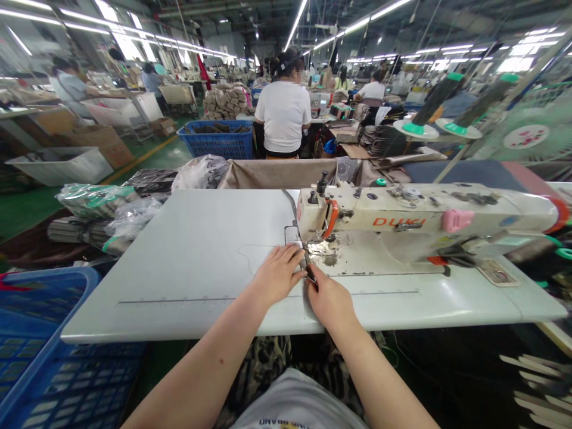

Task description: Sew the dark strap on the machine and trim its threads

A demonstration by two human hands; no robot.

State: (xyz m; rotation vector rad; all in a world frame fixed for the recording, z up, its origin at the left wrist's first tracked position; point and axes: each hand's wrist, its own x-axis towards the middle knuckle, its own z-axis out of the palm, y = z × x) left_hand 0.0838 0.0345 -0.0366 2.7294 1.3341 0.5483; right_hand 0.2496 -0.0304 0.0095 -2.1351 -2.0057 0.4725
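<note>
My left hand (277,273) lies flat on the white sewing table (196,262), fingers pressed on a narrow dark strip (308,269) just in front of the needle. Close beside it, my right hand (328,301) pinches the near end of that strip. The cream sewing machine (424,223) stretches off to the right, and its needle area (313,245) stands directly beyond both hands. The strip is mostly hidden by my fingers.
A blue plastic crate (40,339) sits low at the left. Bagged bundles (111,211) lie at the table's far left edge. Thread cones (435,104) stand behind the machine. A person in a white shirt (282,116) sits with their back to me at the station ahead.
</note>
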